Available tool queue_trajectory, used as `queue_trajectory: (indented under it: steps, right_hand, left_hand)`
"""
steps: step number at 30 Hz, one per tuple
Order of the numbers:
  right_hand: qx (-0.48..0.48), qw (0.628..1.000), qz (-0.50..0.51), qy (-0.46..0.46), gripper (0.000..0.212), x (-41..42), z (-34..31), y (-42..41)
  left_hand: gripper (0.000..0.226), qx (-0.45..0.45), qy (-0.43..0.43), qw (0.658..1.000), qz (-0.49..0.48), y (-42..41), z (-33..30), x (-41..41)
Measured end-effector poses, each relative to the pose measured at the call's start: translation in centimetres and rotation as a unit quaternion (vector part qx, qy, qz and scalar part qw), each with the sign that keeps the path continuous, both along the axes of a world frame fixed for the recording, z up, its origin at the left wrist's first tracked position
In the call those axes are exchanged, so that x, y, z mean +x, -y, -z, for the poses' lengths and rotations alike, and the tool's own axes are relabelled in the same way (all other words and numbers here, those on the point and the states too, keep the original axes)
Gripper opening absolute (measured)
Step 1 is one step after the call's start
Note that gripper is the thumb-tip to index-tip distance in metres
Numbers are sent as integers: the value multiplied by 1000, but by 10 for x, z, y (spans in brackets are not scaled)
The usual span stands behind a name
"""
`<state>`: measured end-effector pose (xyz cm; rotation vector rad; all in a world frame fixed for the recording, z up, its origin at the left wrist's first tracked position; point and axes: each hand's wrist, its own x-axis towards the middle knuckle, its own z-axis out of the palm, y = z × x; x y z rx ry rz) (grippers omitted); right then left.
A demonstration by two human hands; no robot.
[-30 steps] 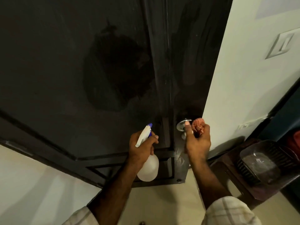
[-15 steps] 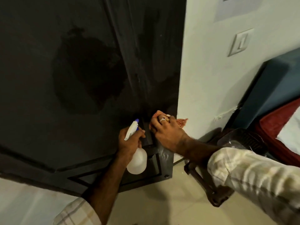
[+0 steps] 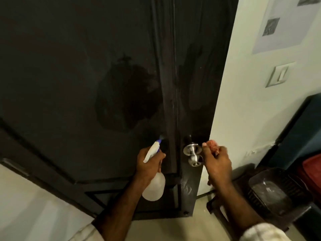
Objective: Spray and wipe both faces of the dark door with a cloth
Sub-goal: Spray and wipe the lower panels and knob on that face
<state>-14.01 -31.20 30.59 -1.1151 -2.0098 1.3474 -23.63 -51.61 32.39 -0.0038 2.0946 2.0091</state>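
Just one door (image 3: 86,66), one cloth (image 3: 212,145).

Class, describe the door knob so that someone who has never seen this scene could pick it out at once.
Find the dark door and follow its right edge down toward the hands. The door knob sits there, between the spray bottle and the reddish cloth. It alone is shiny, silver metal.

No text, label, brand, number or sign can be read anywhere in view: the bottle (image 3: 153,186) is plain, and the picture (image 3: 284,25) on the wall shows only blurred grey patches, too unclear to make out.
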Motion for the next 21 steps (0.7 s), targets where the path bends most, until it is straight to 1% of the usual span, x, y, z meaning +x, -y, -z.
queue_trajectory:
  steps: [1, 2, 3, 4, 5, 6, 7, 9, 11, 13, 15, 16, 17, 19, 21]
  right_hand:
    - [40, 998, 9, -39, 55, 5, -16, 2]
    - [88, 990, 13, -106, 58, 6, -36, 5]
    - [142, 973, 10, -183, 56, 3, -58, 7]
    - [202, 947, -2, -248, 52, -3, -84, 10]
    - [268, 918, -18, -292, 46, -14, -109, 11]
    - [331, 889, -37, -315, 42, -26, -132, 13]
    - [394, 858, -53, -324, 40, -41, -149, 15]
    - [519, 800, -71, -292, 41, -68, -157, 23]
    - [608, 752, -85, -241, 46, -83, -129, 32]
    - [651, 725, -119, -188, 53, -84, -77, 34]
    - [661, 722, -168, -119, 64, -70, -31, 34]
    - [652, 728, -191, -93, 68, -62, -16, 31]
    - [633, 739, -213, -86, 68, -60, -12, 26]
    - [568, 782, -229, -116, 54, -64, -33, 21]
    - [527, 806, -201, -183, 41, -78, -85, 21]
  left_hand:
    - [27, 4, 3, 1000, -8, 2, -4, 0]
    - [29, 13, 1, 1000, -12, 4, -11, -1]
    - [27, 23, -5, 1000, -10, 6, -17, -2]
    - [24, 33, -18, 999, -5, 7, -23, -3]
    - [21, 42, -37, 998, -1, 9, -31, -4]
    - [20, 49, -53, 997, 1, 11, -38, -3]
    - [19, 50, -66, 997, 2, 13, -46, -3]
    - [14, 50, -88, 995, 4, 19, -56, -2]
    - [11, 59, -93, 994, -1, 26, -63, 0]
    - [8, 56, -101, 993, -4, 32, -71, 0]
    - [10, 50, -109, 993, -4, 39, -78, -4]
    - [12, 48, -111, 993, -3, 41, -82, -5]
    - [13, 47, -115, 992, -2, 43, -86, -7]
    - [12, 50, -119, 992, 0, 42, -98, -11]
    - [5, 57, -116, 992, -5, 38, -115, -15]
